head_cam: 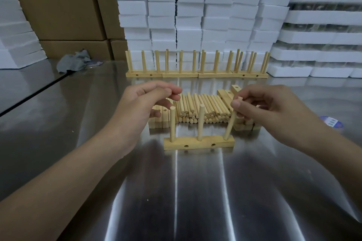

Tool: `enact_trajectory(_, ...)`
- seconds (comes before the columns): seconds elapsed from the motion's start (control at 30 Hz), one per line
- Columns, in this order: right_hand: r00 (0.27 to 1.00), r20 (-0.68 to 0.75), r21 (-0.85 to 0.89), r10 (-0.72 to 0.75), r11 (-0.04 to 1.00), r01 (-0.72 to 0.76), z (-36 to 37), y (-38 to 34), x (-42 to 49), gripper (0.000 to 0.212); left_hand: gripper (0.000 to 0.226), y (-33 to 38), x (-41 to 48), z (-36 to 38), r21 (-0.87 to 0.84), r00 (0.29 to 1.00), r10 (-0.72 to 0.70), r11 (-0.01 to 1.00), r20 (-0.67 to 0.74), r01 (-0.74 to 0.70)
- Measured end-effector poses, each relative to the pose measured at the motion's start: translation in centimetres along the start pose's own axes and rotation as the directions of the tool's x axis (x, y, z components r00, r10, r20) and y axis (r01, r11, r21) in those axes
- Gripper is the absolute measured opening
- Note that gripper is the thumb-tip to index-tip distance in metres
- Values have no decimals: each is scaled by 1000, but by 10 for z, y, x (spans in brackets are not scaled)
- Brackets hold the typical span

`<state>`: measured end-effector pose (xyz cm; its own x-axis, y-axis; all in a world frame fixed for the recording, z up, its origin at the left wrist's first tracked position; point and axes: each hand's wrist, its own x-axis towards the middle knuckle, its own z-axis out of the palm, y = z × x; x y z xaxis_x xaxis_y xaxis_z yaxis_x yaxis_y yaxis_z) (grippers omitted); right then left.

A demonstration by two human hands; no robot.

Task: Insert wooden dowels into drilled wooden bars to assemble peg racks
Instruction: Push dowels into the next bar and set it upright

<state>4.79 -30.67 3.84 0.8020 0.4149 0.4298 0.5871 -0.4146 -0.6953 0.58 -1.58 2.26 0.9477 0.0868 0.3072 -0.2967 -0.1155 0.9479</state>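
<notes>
A drilled wooden bar [198, 144] lies on the steel table in front of me with three dowels standing in it. The left dowel [172, 125] and the middle dowel [201, 122] stand upright. The right dowel [230, 121] leans, and my right hand [268, 111] pinches its top end. My left hand [145, 103] hovers just above the left dowel with loosely curled fingers and holds nothing. Behind the bar lies a pile of loose dowels [201, 109], flanked by stacked bars [159, 120].
A row of finished peg racks [196, 73] stands farther back. White foam blocks [195, 15] and cardboard boxes [58, 6] rise behind. A grey cloth [73, 60] lies at the back left, a blue-white tape roll [332, 121] at the right.
</notes>
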Motion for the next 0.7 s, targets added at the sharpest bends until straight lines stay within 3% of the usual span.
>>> enact_trajectory(0.3,996,53,-97,-66,993,70,0,-2,-2,13,25,1,-2,2,18,1000,7,1000,26,-7)
enact_trajectory(0.6,989,136,-100,-54,993,68,-2,-5,-2,26,29,3,-7,8,102,998,37,994,42,-42)
enact_trajectory(0.7,976,214,-130,-22,990,51,3,-1,-4,24,26,5,-9,11,176,988,148,973,36,-152)
